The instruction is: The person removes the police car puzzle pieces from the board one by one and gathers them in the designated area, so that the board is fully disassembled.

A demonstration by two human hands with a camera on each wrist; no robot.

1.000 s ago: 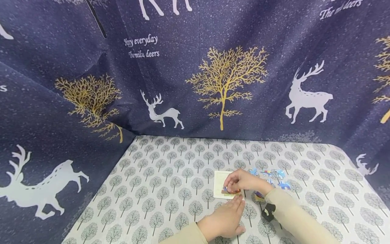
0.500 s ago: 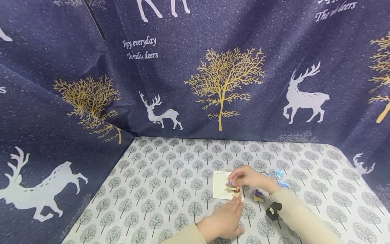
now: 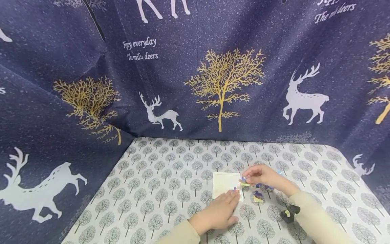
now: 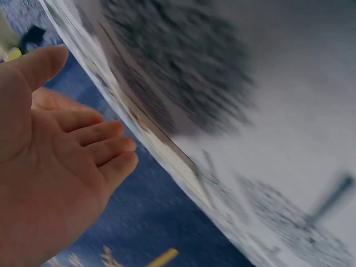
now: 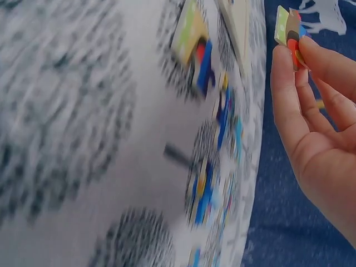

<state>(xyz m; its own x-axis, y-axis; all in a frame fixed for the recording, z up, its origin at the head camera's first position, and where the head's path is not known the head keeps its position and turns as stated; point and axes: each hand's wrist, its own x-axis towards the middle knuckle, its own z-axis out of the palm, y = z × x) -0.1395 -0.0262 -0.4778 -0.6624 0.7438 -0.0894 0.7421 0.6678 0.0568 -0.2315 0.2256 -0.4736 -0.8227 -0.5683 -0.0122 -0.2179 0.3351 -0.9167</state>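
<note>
In the head view my right hand [image 3: 263, 177] pinches a colourful jigsaw puzzle piece [image 3: 244, 182] just off the right edge of a white puzzle tray [image 3: 222, 184]. The right wrist view shows this puzzle piece [image 5: 286, 29], green, brown, red and blue, between thumb and fingertips. My left hand [image 3: 217, 209] lies over the tray's near right part, fingers extended. Beyond its fingertips another small piece [image 3: 235, 189] shows in the tray, mostly covered. The left hand [image 4: 72, 150] appears palm-on and holds nothing in the left wrist view.
A loose puzzle piece [image 3: 258, 196] lies right of the tray on the tree-patterned cloth [image 3: 170, 189]. More blue pieces [image 3: 280, 172] lie under and behind the right hand, partly hidden. A dark blue deer-print curtain [image 3: 195, 78] hangs behind the table.
My right hand has lifted a puzzle piece out of the tray and moved right with it. The left hand has shifted slightly left.
</note>
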